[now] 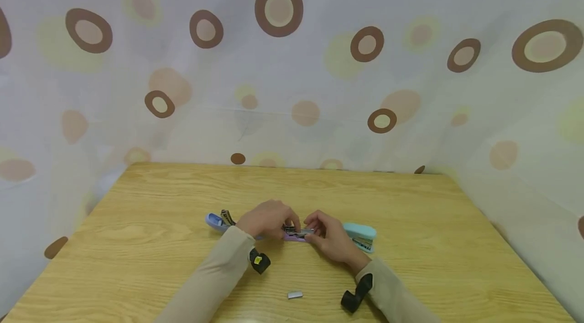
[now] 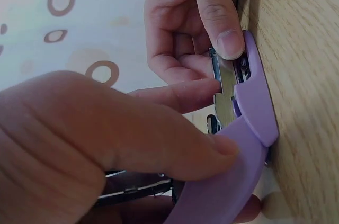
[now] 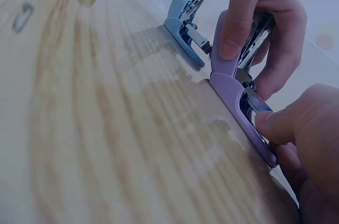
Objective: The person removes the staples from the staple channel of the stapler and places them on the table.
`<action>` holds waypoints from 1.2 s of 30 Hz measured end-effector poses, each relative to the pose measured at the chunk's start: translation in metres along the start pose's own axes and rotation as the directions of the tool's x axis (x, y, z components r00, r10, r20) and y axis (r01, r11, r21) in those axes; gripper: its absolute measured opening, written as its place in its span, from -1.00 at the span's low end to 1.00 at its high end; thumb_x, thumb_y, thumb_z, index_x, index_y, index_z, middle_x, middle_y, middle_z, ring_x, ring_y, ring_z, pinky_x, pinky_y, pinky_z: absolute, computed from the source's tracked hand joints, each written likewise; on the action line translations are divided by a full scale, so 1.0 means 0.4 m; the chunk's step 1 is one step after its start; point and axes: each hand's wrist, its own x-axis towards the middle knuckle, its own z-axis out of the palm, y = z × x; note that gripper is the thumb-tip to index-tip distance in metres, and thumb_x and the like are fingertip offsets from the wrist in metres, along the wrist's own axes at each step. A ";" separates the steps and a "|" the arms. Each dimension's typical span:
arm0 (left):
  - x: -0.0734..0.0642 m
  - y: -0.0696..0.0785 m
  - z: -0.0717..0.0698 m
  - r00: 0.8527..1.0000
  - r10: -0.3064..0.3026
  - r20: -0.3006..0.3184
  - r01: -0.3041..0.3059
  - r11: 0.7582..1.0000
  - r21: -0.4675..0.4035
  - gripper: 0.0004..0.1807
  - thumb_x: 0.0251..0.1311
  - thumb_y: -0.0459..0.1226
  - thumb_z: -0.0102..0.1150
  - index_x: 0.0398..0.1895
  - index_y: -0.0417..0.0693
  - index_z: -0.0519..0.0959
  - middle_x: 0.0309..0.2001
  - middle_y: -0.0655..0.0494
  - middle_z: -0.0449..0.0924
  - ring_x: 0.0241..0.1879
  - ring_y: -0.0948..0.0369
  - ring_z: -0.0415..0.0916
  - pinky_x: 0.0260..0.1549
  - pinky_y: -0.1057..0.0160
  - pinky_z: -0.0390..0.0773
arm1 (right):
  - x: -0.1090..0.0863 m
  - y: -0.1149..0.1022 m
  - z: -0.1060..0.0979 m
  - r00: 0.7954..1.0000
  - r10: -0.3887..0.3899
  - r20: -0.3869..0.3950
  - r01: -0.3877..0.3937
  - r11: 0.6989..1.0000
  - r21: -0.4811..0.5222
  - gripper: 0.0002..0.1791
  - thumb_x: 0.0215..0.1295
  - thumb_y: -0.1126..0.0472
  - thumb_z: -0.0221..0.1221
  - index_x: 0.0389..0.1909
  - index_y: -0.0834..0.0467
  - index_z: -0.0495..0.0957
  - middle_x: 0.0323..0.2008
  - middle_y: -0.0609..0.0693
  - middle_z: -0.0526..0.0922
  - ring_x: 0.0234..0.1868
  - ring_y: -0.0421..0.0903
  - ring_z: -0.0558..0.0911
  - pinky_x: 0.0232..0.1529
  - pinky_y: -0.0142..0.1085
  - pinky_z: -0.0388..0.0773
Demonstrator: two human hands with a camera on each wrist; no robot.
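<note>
A: Purple plastic stapler (image 1: 296, 235), lower centre of the head view, lying opened flat on the wood-grain table (image 1: 410, 211). Both hands on it. Left hand (image 1: 266, 219) has thumb and fingers curled over the lid end; the left wrist view shows that thumb pressed down on the purple arm.

B: And the right hand (image 1: 330, 238)?

A: Fingers pinched on the metal staple channel (image 2: 226, 83), approx. mid-frame in the left wrist view; thumb tip sits on the purple rim just above it.

B: Anything else close by?

A: Blue stapler (image 1: 218, 220), also open, touching or just beside the left hand, centre-left. Teal stapler (image 1: 361, 236), closed, right behind the right hand. Strip of staples (image 1: 295, 294) lies loose at bottom centre, well apart from the purple one, btwn the two sleeves.

B: Risks, imo?

A: A few. The spring-loaded pusher in the channel could snap back onto a fingertip if the pinch slips; the fingers sit right at the metal edge. If the left thumb eases off, the lid arm may swing shut on the right fingers. Also, the base rests only on its thin edge in the right wrist view, so a sideways push could skate it into the blue stapler.
</note>
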 end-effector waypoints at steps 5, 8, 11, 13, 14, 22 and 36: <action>0.008 0.010 -0.002 0.999 -0.037 0.024 0.037 0.999 -0.011 -0.65 0.00 -0.48 0.31 -0.25 0.18 0.70 -0.14 0.18 0.68 -0.21 0.28 0.55 -0.19 0.31 0.54 | 0.007 0.075 0.018 1.000 -0.002 -0.002 0.002 1.000 -0.005 -0.76 0.21 0.39 0.24 -0.11 0.22 0.49 -0.28 0.06 0.59 -0.36 -0.19 0.52 -0.32 -0.39 0.50; 0.010 0.010 -0.005 0.998 -0.044 0.035 0.044 0.999 -0.023 -0.68 -0.02 -0.48 0.31 -0.31 0.17 0.68 -0.16 0.19 0.67 -0.24 0.28 0.52 -0.23 0.33 0.51 | 0.010 0.106 0.026 1.000 -0.030 -0.009 0.030 1.000 -0.003 -0.77 0.21 0.36 0.26 -0.13 0.13 0.51 -0.29 -0.01 0.60 -0.36 -0.24 0.52 -0.32 -0.38 0.51; 0.009 0.010 -0.005 0.999 -0.039 0.029 0.040 0.998 -0.043 -0.74 -0.03 -0.47 0.33 -0.39 0.14 0.66 -0.21 0.22 0.66 -0.31 0.30 0.46 -0.28 0.35 0.48 | 0.008 0.110 0.029 0.998 -0.066 -0.010 0.065 0.998 -0.009 -0.77 0.21 0.37 0.26 -0.15 0.08 0.52 -0.29 -0.05 0.60 -0.38 -0.26 0.52 -0.34 -0.38 0.52; 0.007 0.008 -0.005 0.999 -0.032 0.021 0.033 0.998 -0.051 -0.78 -0.04 -0.44 0.35 -0.45 0.12 0.65 -0.24 0.25 0.65 -0.35 0.30 0.42 -0.31 0.36 0.45 | 0.007 0.110 0.030 0.996 -0.085 -0.005 0.085 0.996 -0.020 -0.76 0.20 0.38 0.25 -0.16 0.06 0.53 -0.29 -0.07 0.60 -0.39 -0.27 0.51 -0.35 -0.38 0.51; 0.007 0.008 -0.004 0.999 -0.029 0.014 0.030 0.998 -0.056 -0.80 -0.04 -0.43 0.35 -0.48 0.11 0.64 -0.26 0.26 0.65 -0.37 0.30 0.41 -0.33 0.37 0.43 | 0.007 0.112 0.031 0.995 -0.100 -0.003 0.100 0.995 -0.028 -0.77 0.21 0.39 0.25 -0.16 0.06 0.53 -0.28 -0.07 0.60 -0.39 -0.28 0.50 -0.35 -0.38 0.51; 0.016 -0.006 0.003 0.999 0.034 -0.022 -0.036 0.995 -0.095 -0.88 -0.05 -0.40 0.37 -0.54 0.02 0.65 -0.35 0.25 0.66 -0.45 0.33 0.39 -0.42 0.40 0.42 | 0.009 0.108 0.024 0.980 -0.197 0.007 0.197 0.977 -0.081 -0.78 0.20 0.43 0.23 -0.20 0.09 0.57 -0.28 -0.06 0.58 -0.38 -0.29 0.47 -0.36 -0.40 0.49; 0.028 -0.020 0.016 0.997 0.068 -0.043 -0.071 0.993 -0.092 -0.87 -0.10 -0.40 0.36 -0.59 0.03 0.64 -0.39 0.25 0.67 -0.45 0.37 0.42 -0.43 0.41 0.44 | 0.030 0.098 0.015 0.956 -0.270 0.112 0.289 0.933 -0.215 -0.83 0.24 0.38 0.18 -0.28 0.02 0.53 -0.34 -0.10 0.48 -0.39 -0.28 0.35 -0.33 -0.42 0.42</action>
